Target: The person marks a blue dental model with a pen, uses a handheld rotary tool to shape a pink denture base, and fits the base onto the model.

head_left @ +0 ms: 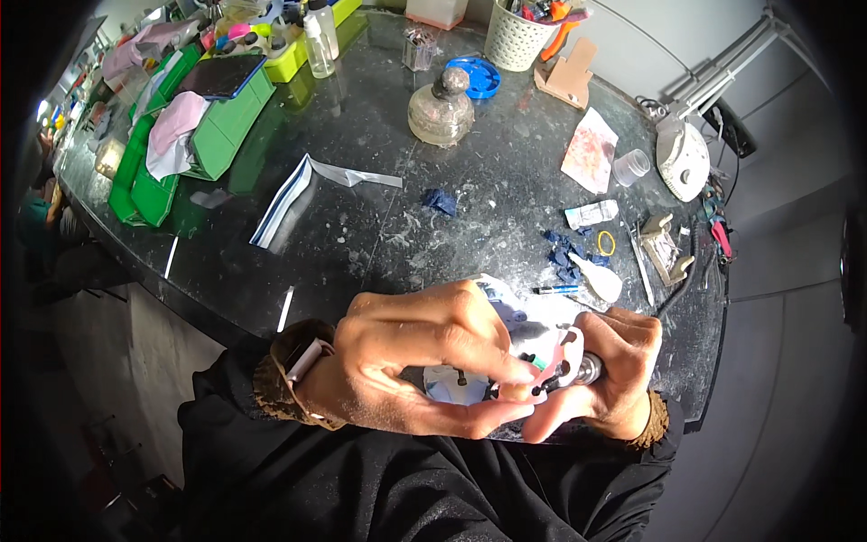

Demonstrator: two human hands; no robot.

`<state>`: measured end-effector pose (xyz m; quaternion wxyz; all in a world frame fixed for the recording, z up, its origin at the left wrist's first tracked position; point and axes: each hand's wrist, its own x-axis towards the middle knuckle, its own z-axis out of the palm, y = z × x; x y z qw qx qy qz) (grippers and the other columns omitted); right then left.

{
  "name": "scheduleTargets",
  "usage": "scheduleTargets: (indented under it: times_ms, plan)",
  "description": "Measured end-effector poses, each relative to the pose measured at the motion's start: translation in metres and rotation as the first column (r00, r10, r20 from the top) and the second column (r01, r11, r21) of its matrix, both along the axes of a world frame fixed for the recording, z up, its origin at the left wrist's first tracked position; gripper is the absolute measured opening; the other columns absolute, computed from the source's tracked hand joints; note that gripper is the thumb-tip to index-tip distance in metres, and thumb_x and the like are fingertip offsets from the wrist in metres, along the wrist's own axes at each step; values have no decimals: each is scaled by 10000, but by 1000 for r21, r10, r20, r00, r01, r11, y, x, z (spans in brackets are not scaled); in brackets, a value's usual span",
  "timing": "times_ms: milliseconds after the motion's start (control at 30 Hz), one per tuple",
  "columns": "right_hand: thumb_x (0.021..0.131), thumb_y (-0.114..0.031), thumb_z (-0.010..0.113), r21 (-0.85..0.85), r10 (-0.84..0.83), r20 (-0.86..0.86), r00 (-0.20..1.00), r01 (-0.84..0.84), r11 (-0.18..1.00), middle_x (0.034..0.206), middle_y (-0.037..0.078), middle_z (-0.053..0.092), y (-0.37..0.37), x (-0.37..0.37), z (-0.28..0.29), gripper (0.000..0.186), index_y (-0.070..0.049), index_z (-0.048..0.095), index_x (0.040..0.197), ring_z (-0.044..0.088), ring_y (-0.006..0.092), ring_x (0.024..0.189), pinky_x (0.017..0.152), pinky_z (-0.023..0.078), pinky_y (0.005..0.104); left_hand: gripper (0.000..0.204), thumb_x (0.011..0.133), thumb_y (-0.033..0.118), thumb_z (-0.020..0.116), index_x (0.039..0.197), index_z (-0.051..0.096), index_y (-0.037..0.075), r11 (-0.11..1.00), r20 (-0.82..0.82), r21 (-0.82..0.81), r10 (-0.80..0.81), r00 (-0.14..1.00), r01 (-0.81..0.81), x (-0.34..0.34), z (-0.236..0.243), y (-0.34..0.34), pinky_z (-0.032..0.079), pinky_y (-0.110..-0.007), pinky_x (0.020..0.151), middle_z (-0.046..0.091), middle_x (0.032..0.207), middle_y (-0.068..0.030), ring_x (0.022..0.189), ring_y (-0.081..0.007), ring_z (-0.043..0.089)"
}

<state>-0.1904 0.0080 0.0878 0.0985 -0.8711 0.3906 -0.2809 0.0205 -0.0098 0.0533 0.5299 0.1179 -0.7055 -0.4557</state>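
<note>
My left hand (420, 348) is closed, its thumb and index finger pinching a small pink, curved piece that looks like a denture base (567, 354). Close against it on the right, my right hand (623, 366) wraps around a metal, round-ended handpiece (590, 369). Small dark parts show between the fingertips, too small to name. Bright light washes out the white surface behind the hands, where a blue-tipped stick (555, 290) lies. Beside it is a white, spoon-shaped piece (600, 280). My fingers hide much of the pink piece.
Dark blue scraps (441, 201) lie mid-table. A glass jar (441, 117) stands behind them near a blue dish (477, 78). Green bins (226, 135) occupy the left. At right are a tube (591, 214), a clear cup (631, 167), a respirator mask (683, 163) and a small metal frame (666, 248).
</note>
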Motion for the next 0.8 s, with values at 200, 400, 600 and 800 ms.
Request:
scheduleTargets:
  times_ms: [200, 400, 600, 800]
  plan:
    - [497, -671, 717, -27, -26, -35, 999, 25, 999, 438, 5, 395, 4, 4, -2, 660, -90, 408, 535, 442, 159, 339, 352, 320, 276, 332, 569, -5, 844, 853, 675, 30, 997, -20, -15, 79, 997, -80, -2, -1, 5, 504, -240, 566, 638, 757, -38, 692, -149, 630]
    - [507, -667, 709, -53, -47, -84, 995, 43, 998, 456, -7, 384, 6, 5, 1, 649, -92, 415, 570, 434, 149, 350, 358, 323, 268, 348, 552, -4, 851, 850, 677, 34, 997, -11, 14, 71, 997, -71, -3, -2, 3, 497, -231, 550, 637, 742, -31, 683, -148, 631]
    - [500, -655, 703, -48, -46, -53, 998, 43, 998, 470, -11, 382, 5, 6, -4, 635, -93, 421, 588, 438, 140, 363, 363, 323, 264, 353, 544, 1, 858, 846, 678, 36, 994, -18, 22, 107, 994, -106, -4, -5, 4, 499, -226, 542, 638, 742, -26, 678, -142, 631]
    - [492, -656, 696, -32, -49, -86, 995, 46, 998, 478, -9, 385, 6, 6, -1, 632, -94, 421, 592, 440, 140, 365, 364, 323, 265, 349, 555, 15, 860, 853, 681, 35, 996, -15, 11, 93, 996, -93, -2, -5, 4, 500, -222, 542, 639, 753, -25, 681, -139, 632]
